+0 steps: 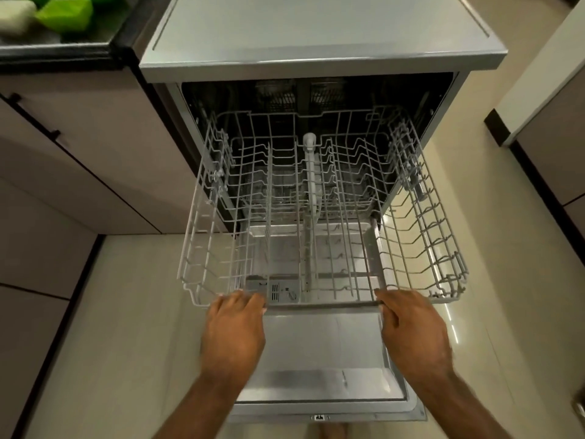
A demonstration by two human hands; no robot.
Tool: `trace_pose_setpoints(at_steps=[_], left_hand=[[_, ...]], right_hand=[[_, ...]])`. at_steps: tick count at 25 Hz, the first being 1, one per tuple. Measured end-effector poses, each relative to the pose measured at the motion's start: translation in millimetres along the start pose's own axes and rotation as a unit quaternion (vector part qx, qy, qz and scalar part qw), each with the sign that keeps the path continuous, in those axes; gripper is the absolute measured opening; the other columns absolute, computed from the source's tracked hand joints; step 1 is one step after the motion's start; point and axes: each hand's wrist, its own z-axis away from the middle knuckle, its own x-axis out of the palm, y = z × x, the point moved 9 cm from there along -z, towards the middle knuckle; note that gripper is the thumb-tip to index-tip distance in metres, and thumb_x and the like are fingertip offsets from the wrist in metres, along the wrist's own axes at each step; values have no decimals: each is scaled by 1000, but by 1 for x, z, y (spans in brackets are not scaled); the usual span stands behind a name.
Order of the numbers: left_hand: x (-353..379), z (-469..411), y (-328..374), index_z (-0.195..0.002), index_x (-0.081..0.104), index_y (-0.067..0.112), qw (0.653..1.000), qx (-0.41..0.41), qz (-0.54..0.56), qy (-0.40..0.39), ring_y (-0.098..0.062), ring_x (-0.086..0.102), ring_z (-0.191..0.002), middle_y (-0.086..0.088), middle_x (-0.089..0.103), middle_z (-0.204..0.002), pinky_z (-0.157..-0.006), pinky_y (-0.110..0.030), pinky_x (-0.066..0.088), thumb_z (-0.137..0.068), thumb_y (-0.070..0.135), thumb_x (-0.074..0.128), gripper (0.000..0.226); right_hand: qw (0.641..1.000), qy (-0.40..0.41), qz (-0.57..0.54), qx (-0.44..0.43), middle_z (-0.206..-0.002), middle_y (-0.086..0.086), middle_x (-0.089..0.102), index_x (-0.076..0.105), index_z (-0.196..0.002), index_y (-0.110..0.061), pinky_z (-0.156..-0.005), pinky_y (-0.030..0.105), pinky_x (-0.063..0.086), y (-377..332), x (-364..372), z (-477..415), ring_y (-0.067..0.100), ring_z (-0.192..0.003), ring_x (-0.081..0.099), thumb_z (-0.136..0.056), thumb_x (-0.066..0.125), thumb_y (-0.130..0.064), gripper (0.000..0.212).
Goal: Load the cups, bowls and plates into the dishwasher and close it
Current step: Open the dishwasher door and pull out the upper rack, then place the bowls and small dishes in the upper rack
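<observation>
Now left hand (234, 327) at seven o'clock, right hand (411, 331) at five, both curled round the pulled-out rack (332, 301) front rail; dishwasher door (316, 350) open beneath.

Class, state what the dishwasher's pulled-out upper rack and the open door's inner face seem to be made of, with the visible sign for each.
The upper rack looks like metal wire under a pale grey plastic coating: thin, smooth, matte rods. The door's inner face is likely stainless steel: silvery, dull sheen, pressed contours.
</observation>
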Motion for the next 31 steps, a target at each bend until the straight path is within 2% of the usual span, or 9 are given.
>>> trace_pose_setpoints(at_steps=[6,8,11,13,16,17,19,22,31], left_hand=[[5,26,-2,-99,73,27,999,-11,-10,-46,-22,69,-103,6,76,-96,-93,-44,52,-78,11,79,27],[3,29,-1,-103,72,27,999,-1,-1,-39,-22,67,-109,6,75,-100,-97,-45,50,-87,25,69,16],[-3,32,0,-123,67,30,997,-18,15,-73,-21,60,-126,7,71,-122,-109,-44,45,-95,54,40,46],[-18,26,1,-145,52,32,997,-18,32,-75,-20,45,-143,5,57,-147,-119,-43,33,-98,62,32,59],[-55,7,5,-163,12,32,997,-12,50,-62,-16,2,-158,7,12,-169,-125,-38,4,-104,65,23,69],[-71,0,7,-163,2,30,997,-13,53,-56,-15,-7,-157,7,1,-170,-125,-37,-1,-104,66,22,71],[-102,-13,11,-163,-4,28,998,-11,57,-36,-15,-13,-157,6,-7,-171,-127,-39,-1,-104,67,23,76],[-154,-23,15,-164,-2,23,999,-7,48,-10,-18,-9,-158,1,-4,-171,-128,-43,6,-102,70,21,81],[-302,-17,2,-162,-7,24,999,-15,39,34,-19,-11,-157,0,-6,-171,-128,-46,6,-101,72,20,83]], right_hand=[[999,-21,24,38,-92,1,77,79,-102,-12,-85,34,54,-4,-6,26,19,-84,71,-76,78,7,33],[999,-25,30,36,-94,0,77,78,-104,-13,-87,32,51,-4,-4,29,18,-86,69,-74,78,7,36],[995,-72,17,60,-110,-2,72,70,-124,-15,-92,34,53,-6,4,30,18,-102,61,-78,69,-1,47],[993,-93,3,76,-126,-2,65,61,-136,-17,-100,36,51,-13,0,26,18,-118,55,-83,67,-9,54],[995,-80,-19,55,-139,0,55,51,-143,-19,-110,38,44,-43,-22,13,20,-132,46,-87,71,-20,59],[997,-70,-17,40,-142,2,53,48,-145,-19,-111,40,43,-58,-33,7,21,-134,45,-88,71,-22,62],[998,-56,-7,17,-150,4,46,41,-149,-19,-113,44,42,-85,-52,-5,23,-141,39,-90,70,-26,66],[999,-48,0,-13,-159,6,35,31,-155,-18,-118,46,36,-137,-87,-22,24,-150,27,-93,65,-31,72],[995,-23,6,-92,-169,7,10,13,-159,-22,-124,50,19,-282,-197,-26,26,-156,4,-95,60,-37,82]])
